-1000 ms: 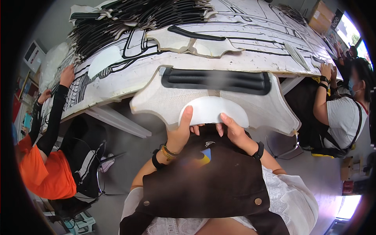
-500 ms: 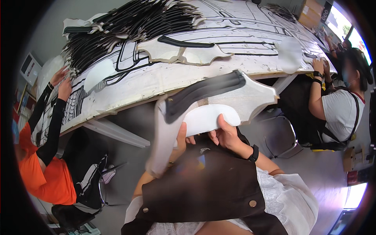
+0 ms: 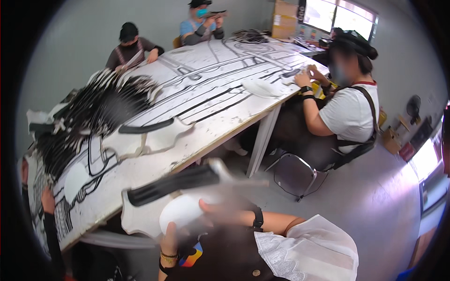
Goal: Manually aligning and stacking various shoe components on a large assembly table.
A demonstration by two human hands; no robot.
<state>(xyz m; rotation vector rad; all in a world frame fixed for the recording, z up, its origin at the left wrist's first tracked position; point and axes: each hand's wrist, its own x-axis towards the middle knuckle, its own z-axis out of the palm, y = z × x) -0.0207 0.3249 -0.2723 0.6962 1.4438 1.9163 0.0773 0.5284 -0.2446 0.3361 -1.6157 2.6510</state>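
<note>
In front of me I hold a pale, stiff shaped panel point(image 3: 136, 218) with a padded black strip point(image 3: 171, 185) along its upper edge. A smooth white oval piece point(image 3: 178, 210) lies against its face. My left hand point(image 3: 170, 241) closes on the lower edge of the oval piece, thumb on top. My right hand point(image 3: 213, 214), blurred by motion, has its thumb pressed on the oval's right side; its other fingers are mostly hidden. The panel's right end is smeared. A similar panel with a black strip point(image 3: 150, 126) lies on the table beyond.
The long white table point(image 3: 220, 124) with black line drawings carries a pile of black-edged pieces point(image 3: 101, 105) and loose white oval pieces point(image 3: 262, 88). A person in a white shirt point(image 3: 349, 110) sits at right; two people work across the table. Another person's hand point(image 3: 48, 200) is at left.
My view has swung up and right, bringing in people across the table. The held panel has turned over, end for end or side to side, and my hands still grip it with the oval piece.
</note>
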